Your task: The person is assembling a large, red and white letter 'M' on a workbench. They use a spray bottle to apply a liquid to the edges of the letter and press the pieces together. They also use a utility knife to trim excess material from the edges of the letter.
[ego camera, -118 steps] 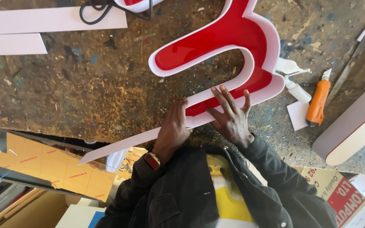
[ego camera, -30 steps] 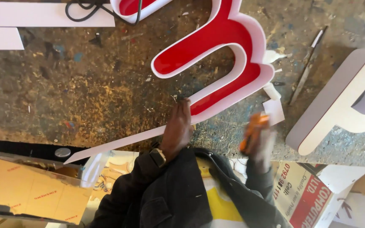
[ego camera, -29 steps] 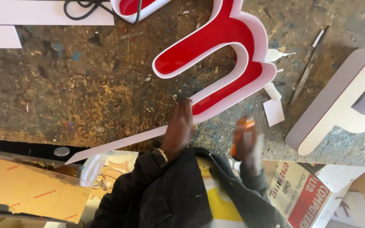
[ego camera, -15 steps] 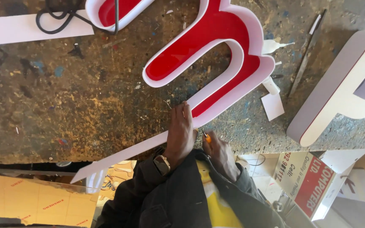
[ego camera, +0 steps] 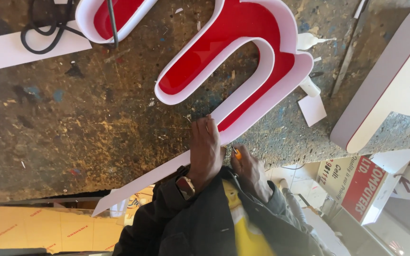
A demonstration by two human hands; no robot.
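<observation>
The left hand (ego camera: 206, 150) lies flat, fingers together, pressing on the white strip (ego camera: 141, 182) where it meets the outer wall of the red sign letter (ego camera: 236, 57). It clamps nothing; it only holds the strip down on the workbench (ego camera: 72, 123). The right hand (ego camera: 250, 173) is closed around an orange knife (ego camera: 237, 152), just beside the left hand at the bench edge, its tip near the strip.

The letter sits on the bench, open side up, its curved end close to the hands. It looks light and fairly stiff, with thin walls that would likely crack or flex if squeezed, so the flat bottom or a straight wall seems the safer hold. The strip looks bendy and smooth, likely to spring back unless pinned.

Most of the knife is hidden inside the fist, so its blade cannot be made out. A second red letter (ego camera: 115, 19) and a grey letter (ego camera: 390, 90) are cut off by the frame
</observation>
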